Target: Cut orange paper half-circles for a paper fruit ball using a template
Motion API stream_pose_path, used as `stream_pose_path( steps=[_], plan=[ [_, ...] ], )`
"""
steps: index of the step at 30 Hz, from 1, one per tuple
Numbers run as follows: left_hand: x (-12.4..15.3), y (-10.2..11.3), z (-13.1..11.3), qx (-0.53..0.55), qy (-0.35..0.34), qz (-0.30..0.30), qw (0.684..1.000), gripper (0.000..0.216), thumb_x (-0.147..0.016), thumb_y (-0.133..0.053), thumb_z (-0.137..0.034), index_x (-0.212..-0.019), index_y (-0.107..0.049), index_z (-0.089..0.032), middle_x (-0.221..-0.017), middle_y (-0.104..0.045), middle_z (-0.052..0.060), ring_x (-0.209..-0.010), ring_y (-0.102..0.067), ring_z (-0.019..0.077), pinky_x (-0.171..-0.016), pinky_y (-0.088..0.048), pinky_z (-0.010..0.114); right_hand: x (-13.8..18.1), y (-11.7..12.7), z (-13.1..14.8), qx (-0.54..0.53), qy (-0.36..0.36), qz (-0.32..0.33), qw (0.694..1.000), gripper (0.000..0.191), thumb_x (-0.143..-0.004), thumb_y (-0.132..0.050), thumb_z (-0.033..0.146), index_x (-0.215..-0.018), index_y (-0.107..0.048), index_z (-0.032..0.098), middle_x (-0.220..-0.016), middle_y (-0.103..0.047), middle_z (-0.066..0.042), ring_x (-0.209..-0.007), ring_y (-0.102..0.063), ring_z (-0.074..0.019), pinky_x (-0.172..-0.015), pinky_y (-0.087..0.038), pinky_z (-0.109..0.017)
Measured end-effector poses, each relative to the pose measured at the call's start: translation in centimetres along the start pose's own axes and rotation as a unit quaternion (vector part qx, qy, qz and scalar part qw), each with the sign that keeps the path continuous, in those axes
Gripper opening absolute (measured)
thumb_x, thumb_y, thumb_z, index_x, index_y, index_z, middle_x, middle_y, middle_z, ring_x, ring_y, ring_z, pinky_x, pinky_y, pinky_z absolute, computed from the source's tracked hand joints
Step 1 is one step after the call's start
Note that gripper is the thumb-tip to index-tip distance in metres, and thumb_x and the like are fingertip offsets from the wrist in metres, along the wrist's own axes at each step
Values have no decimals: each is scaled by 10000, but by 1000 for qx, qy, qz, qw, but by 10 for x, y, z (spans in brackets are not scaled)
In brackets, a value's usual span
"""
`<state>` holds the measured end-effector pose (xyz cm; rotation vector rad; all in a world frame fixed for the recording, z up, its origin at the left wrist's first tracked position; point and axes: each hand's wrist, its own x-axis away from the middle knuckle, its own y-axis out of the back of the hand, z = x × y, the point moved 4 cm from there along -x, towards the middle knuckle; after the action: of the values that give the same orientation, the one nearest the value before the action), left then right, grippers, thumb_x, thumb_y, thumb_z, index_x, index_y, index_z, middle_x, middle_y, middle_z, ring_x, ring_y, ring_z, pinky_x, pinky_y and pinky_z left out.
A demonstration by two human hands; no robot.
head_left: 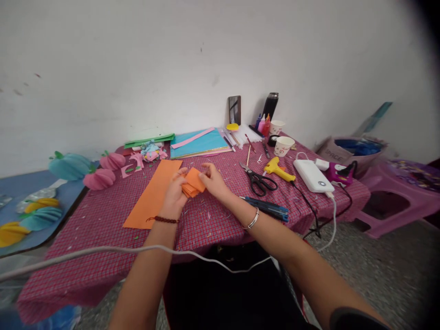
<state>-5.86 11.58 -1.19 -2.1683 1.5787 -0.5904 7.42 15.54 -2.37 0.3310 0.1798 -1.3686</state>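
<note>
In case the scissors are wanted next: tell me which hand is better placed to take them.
Probably the right hand: it lies nearer the scissors, which sit on its side. The left hand is beyond the folded orange paper both hold.

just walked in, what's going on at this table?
A person works at a table with a red checked cloth. The left hand and the right hand both pinch a small stack of folded orange paper just above the cloth. A long orange sheet lies flat to the left of the hands. Scissors and a yellow glue gun lie untouched to the right, and pink paper shapes sit at the far left.
</note>
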Motion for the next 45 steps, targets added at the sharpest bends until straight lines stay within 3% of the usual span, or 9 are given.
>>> stream_pose_path(
  steps=[6, 10, 14, 18, 23, 29, 34, 38, 45],
  plan=[
    [-3, 41, -47, 111, -50, -74, 990, 431, -479, -451, 26, -829, -497, -221, -887, -670, 22, -940, -665, 166, -833, -554, 340, -10, 7, 1, 19, -9, 20, 1000, 128, -691, -598, 96, -774, -622, 191, -813, -628, -5, -815, -565, -171, -863, -429, -356],
    [-4, 46, -46, 66, -56, -118, 989, 351, -535, -485, -8, -823, -480, -210, -756, -636, -5, -684, -648, 120, -639, -554, 247, -14, -3, -4, -16, -38, 0, 999, 129, -693, -560, 110, -789, -601, 187, -736, -606, 17, -699, -562, -141, -736, -469, -307],
    [-6, 33, -27, 30, -60, -137, 988, 192, -660, -559, -105, -809, -480, -196, -657, -596, -35, -461, -527, 74, -407, -421, 155, -20, 1, -3, -56, -65, -48, 995, 145, -745, -513, 188, -887, -541, 196, -750, -579, 20, -631, -556, -115, -647, -480, -266],
    [-7, 23, -8, 1, -40, -122, 992, 148, -712, -632, -210, -752, -494, -176, -626, -588, -26, -433, -511, 66, -371, -383, 144, -25, -1, 0, -39, -85, -31, 995, 97, -772, -514, 231, -860, -528, 195, -688, -563, 26, -595, -547, -116, -617, -480, -264],
    [-8, 23, 0, -24, -32, -121, 992, 159, -677, -665, -157, -741, -520, -162, -614, -581, -26, -442, -535, 62, -405, -408, 146, -13, -3, 13, 43, -69, 56, 995, 64, -748, -609, 230, -770, -599, 172, -763, -630, -11, -734, -583, -149, -773, -471, -316],
    [-10, 24, -2, -25, -39, -109, 993, 155, -650, -657, -160, -732, -526, -161, -606, -583, -32, -446, -538, 65, -416, -407, 154, 15, 5, 20, 110, -38, 131, 985, 396, -616, -718, 109, -996, -641, 194, -1077, -668, -96, -1077, -567, -271, -1019, -336, -428],
    [-9, 31, -17, -7, -47, -91, 995, 216, -636, -664, -173, -750, -480, -182, -602, -572, -57, -426, -500, 46, -396, -355, 135, -1, 11, 9, -39, -96, 98, 990, 258, -696, -605, 121, -942, -602, 199, -967, -680, -59, -907, -626, -207, -864, -481, -367],
    [-4, 17, -8, -26, 15, -9, 1000, 285, -629, -738, -262, -744, -492, -174, -596, -580, -27, -412, -483, 58, -368, -331, 149, -13, 6, 2, -150, -131, 105, 974, 189, -733, -574, 200, -922, -566, 203, -822, -677, -31, -674, -621, -153, -638, -533, -298],
    [2, -5, 15, -97, 82, 77, 989, 386, -626, -801, -405, -738, -516, -171, -578, -569, -19, -388, -461, 58, -342, -298, 150, -12, -7, -14, -266, -143, 70, 951, 215, -668, -640, 186, -872, -573, 197, -795, -658, 10, -659, -605, -126, -644, -525, -264]
  ],
)
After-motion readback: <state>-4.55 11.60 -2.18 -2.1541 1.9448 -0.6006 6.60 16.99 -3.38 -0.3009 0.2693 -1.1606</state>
